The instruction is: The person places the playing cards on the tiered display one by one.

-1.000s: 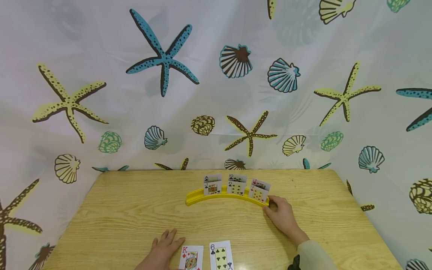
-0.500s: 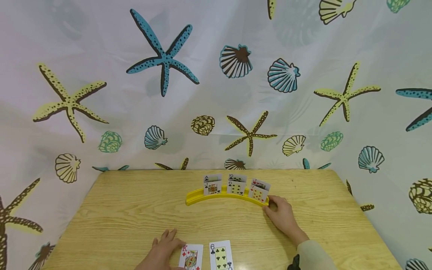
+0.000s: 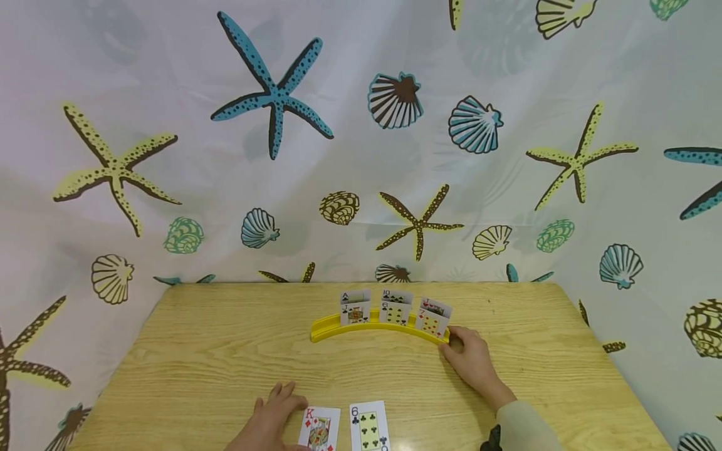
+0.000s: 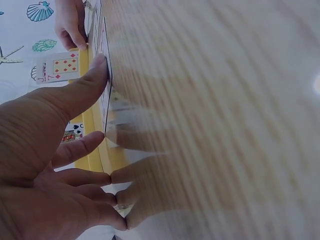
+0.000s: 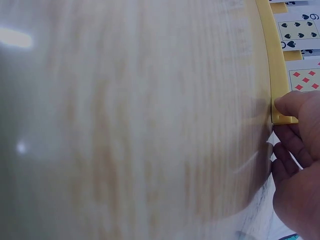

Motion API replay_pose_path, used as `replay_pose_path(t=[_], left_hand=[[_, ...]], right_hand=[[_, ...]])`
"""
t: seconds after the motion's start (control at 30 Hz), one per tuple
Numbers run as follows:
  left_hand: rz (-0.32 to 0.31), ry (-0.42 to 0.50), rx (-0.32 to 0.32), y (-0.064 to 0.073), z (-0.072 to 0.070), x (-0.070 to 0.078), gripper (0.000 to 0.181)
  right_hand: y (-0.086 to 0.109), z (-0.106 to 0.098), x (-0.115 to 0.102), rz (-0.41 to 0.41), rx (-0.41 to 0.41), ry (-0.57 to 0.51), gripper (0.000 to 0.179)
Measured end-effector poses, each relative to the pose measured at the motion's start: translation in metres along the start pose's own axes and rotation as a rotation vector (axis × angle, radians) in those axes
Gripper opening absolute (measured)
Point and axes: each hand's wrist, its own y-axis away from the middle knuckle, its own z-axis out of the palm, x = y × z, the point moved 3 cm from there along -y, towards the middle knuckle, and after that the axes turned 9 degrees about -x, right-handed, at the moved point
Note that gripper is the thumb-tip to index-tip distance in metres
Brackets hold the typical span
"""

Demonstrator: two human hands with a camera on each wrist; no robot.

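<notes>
At the near edge of the head view, a king of diamonds (image 3: 320,431) lies flat on the table. My left hand (image 3: 269,418) is beside it, index fingertip at its top left corner. In the left wrist view the thumb (image 4: 85,87) rests on this card and the other fingers touch the tabletop. A curved yellow card holder (image 3: 324,329) stands farther back. My right hand (image 3: 474,360) grips its right end between thumb and fingers. Standing in the holder are a jack (image 3: 355,314), a six of spades (image 3: 393,313) and a seven of diamonds (image 3: 431,323), each before another card.
A six of clubs (image 3: 370,427) lies face up just right of the king. The wooden table (image 3: 214,351) reaches back to a hanging cloth (image 3: 338,163) printed with starfish and shells, which also closes off both sides.
My left index finger has shifted slightly toward the king, reaching its corner, and the card has moved up a little. My right hand and the holder have stayed put.
</notes>
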Motion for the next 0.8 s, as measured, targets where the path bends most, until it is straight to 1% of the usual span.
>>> replay_pose_path(t=[0.3, 0.4, 0.5, 0.6, 0.67, 0.73, 0.8], left_hand=[[0.001, -0.031, -0.003, -0.0043, -0.0002, 0.0011, 0.063], [-0.006, -0.028, 0.0, -0.0058, -0.0001, 0.0012, 0.062], [-0.026, 0.006, 0.002, -0.0058, 0.0001, 0.0005, 0.063], [-0.038, 0.066, 0.012, -0.0041, 0.0007, -0.0003, 0.064], [-0.032, 0.101, 0.03, -0.0024, 0.0011, -0.0001, 0.063], [-0.033, 0.127, 0.05, -0.0008, 0.0014, 0.0013, 0.059], [-0.041, 0.114, 0.084, 0.0007, 0.0009, 0.0031, 0.052]], right_hand=[[-0.0002, -0.0006, -0.0008, 0.0, -0.001, 0.002, 0.045], [-0.0002, -0.0007, -0.0008, -0.005, 0.001, 0.004, 0.045], [0.0001, -0.0006, -0.0005, -0.006, 0.001, 0.0, 0.045], [0.0006, -0.0005, -0.0003, -0.008, 0.001, -0.005, 0.044], [0.001, -0.0005, -0.0001, -0.009, 0.001, -0.008, 0.044], [0.0012, -0.0007, -0.0001, -0.011, 0.003, -0.009, 0.044], [0.0011, -0.0009, -0.0002, -0.013, 0.004, -0.009, 0.044]])
